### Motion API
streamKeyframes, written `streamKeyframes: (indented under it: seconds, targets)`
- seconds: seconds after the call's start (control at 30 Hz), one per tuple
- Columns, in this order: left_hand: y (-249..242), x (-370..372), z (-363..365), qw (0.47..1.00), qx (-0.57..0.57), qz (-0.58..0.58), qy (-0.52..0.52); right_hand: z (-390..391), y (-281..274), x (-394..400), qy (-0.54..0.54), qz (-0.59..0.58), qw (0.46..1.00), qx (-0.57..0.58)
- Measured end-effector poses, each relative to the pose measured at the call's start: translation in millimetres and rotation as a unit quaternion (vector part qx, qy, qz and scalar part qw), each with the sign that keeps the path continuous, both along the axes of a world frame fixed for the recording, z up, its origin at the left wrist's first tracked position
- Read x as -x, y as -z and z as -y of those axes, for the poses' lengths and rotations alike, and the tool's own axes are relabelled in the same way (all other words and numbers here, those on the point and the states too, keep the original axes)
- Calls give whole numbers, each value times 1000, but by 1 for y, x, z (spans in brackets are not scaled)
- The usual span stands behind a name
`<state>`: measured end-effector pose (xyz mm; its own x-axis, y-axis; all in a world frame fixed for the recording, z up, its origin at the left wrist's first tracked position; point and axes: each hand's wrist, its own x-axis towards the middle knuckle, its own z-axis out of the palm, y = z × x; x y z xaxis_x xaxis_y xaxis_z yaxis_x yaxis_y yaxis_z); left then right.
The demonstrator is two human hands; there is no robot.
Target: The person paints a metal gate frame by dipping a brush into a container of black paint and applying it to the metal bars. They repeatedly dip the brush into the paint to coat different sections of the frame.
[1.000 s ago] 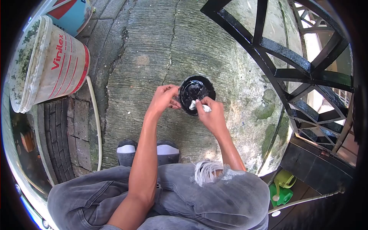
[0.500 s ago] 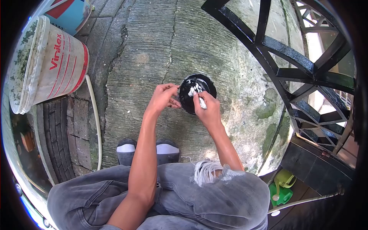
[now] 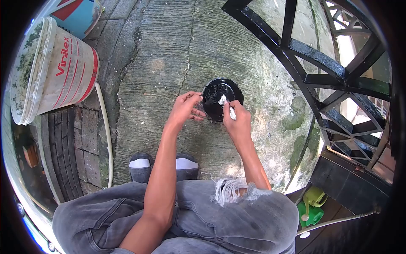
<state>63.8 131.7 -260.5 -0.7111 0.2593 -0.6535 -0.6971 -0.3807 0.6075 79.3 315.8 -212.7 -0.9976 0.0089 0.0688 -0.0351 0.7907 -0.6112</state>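
Observation:
On the concrete ground in front of me is a round black pan [image 3: 212, 109] with a raised rim and a glossy, smeared inside. My right hand [image 3: 237, 118] is closed on a crumpled white cloth [image 3: 223, 100], whose front end touches or hovers over the pan's inside. Part of the cloth also shows along the palm side. At the pan's left rim, my left hand [image 3: 186, 108] has its fingers apart and bent, with fingertips at or just beside the edge. Whether they touch the rim is hard to tell.
A white Vinilex bucket [image 3: 72, 70] stands at the left, with a blue container [image 3: 78, 19] behind it. A pale hose [image 3: 105, 131] runs along the paving. Black metal framework [image 3: 321, 63] rises on the right. Below it lies a green watering can [image 3: 314, 197].
The pan has shifted slightly right and away from me, and both hands have moved with it. The cloth's front end looks smaller and the white patches inside the pan have lessened.

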Motion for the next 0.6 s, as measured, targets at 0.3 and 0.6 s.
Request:
streamKeyframes:
  seconds: [0.3,0.6]
  targets:
    - [4,3,-5,1000,12,2,-2,-13,-23,-6,32,40,999,2]
    - [-6,7,-13,999,31,-8,7,-15,-22,9,51,-13,998,-39]
